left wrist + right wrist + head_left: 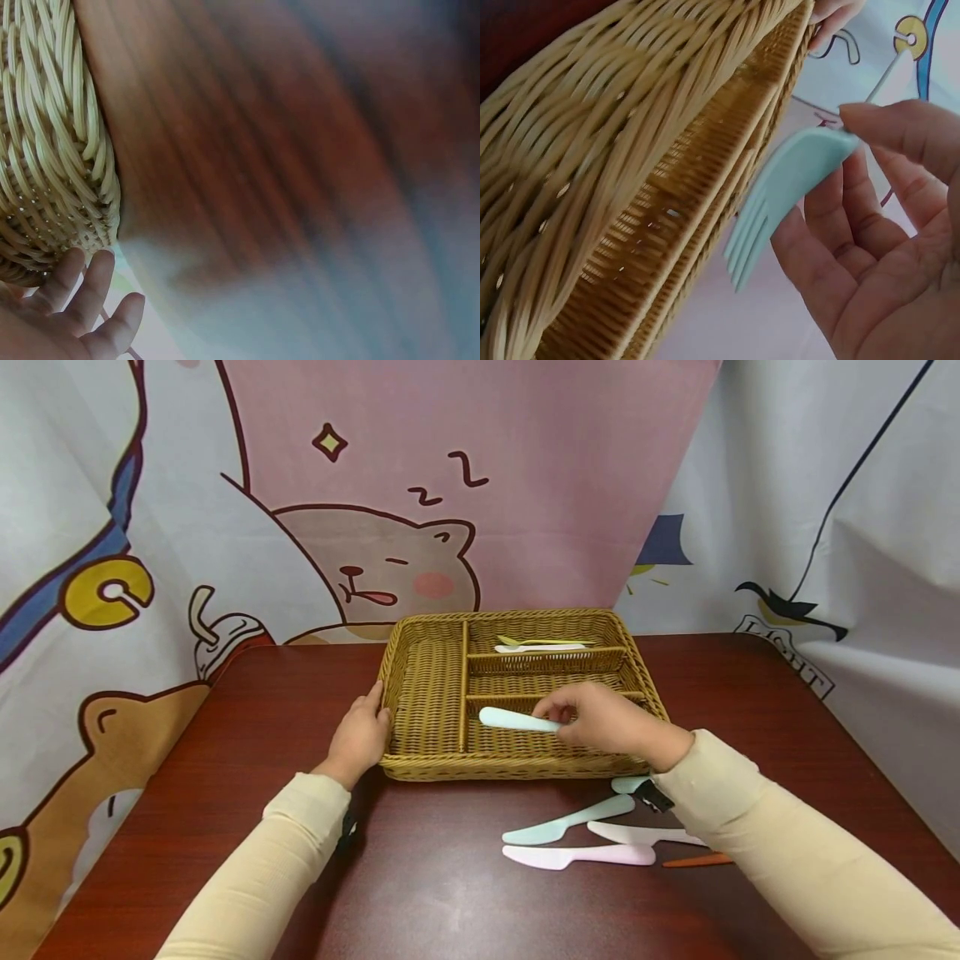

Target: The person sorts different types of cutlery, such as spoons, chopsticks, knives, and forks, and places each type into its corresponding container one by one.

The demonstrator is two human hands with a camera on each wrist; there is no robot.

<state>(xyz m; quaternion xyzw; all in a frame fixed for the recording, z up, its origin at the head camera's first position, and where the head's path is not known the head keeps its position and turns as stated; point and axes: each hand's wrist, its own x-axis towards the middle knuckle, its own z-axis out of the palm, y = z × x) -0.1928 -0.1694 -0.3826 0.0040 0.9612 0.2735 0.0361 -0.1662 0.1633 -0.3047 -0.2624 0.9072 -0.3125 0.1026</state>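
Observation:
My right hand (600,718) pinches a pale blue fork (802,169) between thumb and fingers near its head. The fork's handle (510,719) points left, over the front right compartment of a divided wicker basket (517,768). My left hand (358,735) rests on the basket's left side, and its fingers (90,289) lie nearly straight against the outer wall in the left wrist view. In the back right compartment are a yellow fork (555,641) and a white utensil (540,648).
Before the basket lie a mint knife (558,827), a pink knife (577,856) and a white knife (637,833). An orange utensil (697,860) and another mint piece (627,784) are partly hidden by the right arm. A printed curtain (540,485) hangs behind the table (300,677).

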